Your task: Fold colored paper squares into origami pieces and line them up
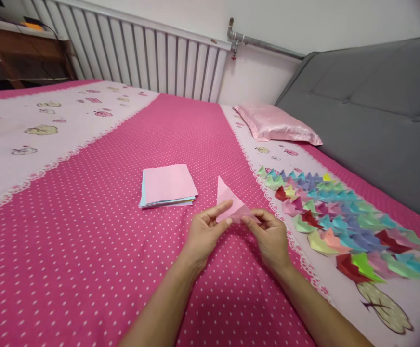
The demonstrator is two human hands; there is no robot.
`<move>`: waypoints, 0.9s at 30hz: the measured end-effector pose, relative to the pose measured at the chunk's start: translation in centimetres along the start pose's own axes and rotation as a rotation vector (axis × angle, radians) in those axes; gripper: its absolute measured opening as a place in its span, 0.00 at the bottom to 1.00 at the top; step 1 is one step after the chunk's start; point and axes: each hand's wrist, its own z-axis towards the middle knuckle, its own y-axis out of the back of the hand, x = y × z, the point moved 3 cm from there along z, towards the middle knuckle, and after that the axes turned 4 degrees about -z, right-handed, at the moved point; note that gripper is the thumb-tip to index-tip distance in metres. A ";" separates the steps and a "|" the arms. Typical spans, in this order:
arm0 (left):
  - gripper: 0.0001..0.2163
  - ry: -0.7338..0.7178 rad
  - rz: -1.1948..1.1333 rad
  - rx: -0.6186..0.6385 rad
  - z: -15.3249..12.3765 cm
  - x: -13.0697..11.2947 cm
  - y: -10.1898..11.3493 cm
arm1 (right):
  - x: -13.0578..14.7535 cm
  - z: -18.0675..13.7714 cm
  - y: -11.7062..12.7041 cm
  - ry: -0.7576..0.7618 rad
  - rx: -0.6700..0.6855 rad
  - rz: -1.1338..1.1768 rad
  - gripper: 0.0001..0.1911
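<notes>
A pink sheet of paper point(232, 205), folded into a triangle, is held up between my two hands above the bed. My left hand point(207, 229) pinches its left side, thumb in front and index finger across the paper. At the lower right corner, the thumb and fingers of my right hand point(270, 236) grip the paper's edge. A stack of square coloured paper point(170, 184), pink on top with blue and other colours beneath, lies to the left of my hands. Rows of small folded paper boats point(340, 221) in many colours spread out on the right.
A pink dotted bedspread point(87, 241) with white patterned bands covers the bed. Farther back are a pink satin pillow point(277, 124), a grey padded headboard point(369, 106) and a white radiator point(152, 53) with a pipe point(268, 44). A wooden desk point(25, 53) stands at the far left.
</notes>
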 end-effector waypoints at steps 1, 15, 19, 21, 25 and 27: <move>0.22 -0.012 0.010 -0.010 0.0 0.1 0.0 | 0.0 0.0 -0.1 -0.028 -0.011 0.037 0.09; 0.24 -0.123 0.640 -0.110 2.0 1.8 2.2 | -2.9 0.6 -1.1 -0.189 0.034 0.120 0.20; 0.24 -0.122 0.660 -0.140 1.4 1.7 1.7 | -3.3 0.2 -1.0 -0.207 0.033 0.130 0.22; 0.24 -0.079 0.621 -0.164 -0.1 1.9 1.0 | -2.9 -0.9 -0.6 -0.219 0.032 0.104 0.21; 0.27 -0.043 0.592 -0.227 -6.6 3.1 0.4 | -1.2 -5.5 0.7 -0.230 0.047 0.082 0.21; 0.27 -0.053 0.668 -0.247 -10.8 3.7 0.5 | -0.4 -8.5 1.2 -0.239 0.094 0.060 0.19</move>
